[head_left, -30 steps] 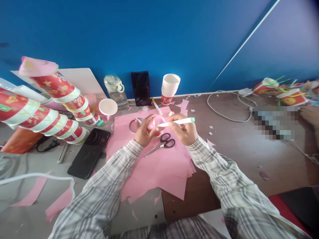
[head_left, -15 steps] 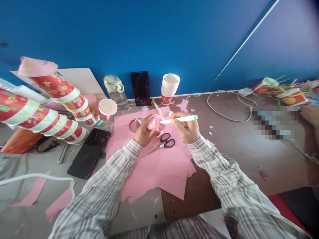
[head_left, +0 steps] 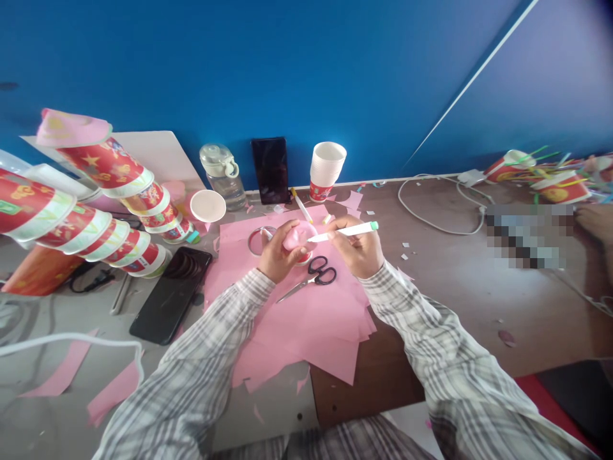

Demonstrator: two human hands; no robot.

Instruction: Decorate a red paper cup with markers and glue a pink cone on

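Note:
My left hand (head_left: 276, 255) is closed around a paper cup topped with pink paper (head_left: 297, 236); part of its red-and-white rim shows beneath. In my right hand (head_left: 359, 251) is a white marker (head_left: 343, 232) with a green end, pinched in a writing grip. The marker's tip points left and sits at the pink paper; whether it touches cannot be seen. Below the hands, black-handled scissors (head_left: 313, 280) lie on pink paper sheets (head_left: 292, 332). A roll of tape (head_left: 253, 243) is partly hidden behind my left hand, and a yellow-tipped marker (head_left: 301, 206) lies beyond.
Stacked red paper cups (head_left: 115, 169) lean at the left, near a black phone (head_left: 171, 295). A water bottle (head_left: 223, 179), an upright phone (head_left: 270, 169) and nested white cups (head_left: 327, 167) stand along the wall. A white cable (head_left: 407, 207) and another person's hand (head_left: 596, 223) are at right.
The marker has tilted slightly, its tip dropping a little lower along the pink paper. My left hand and the cup stay nearly still.

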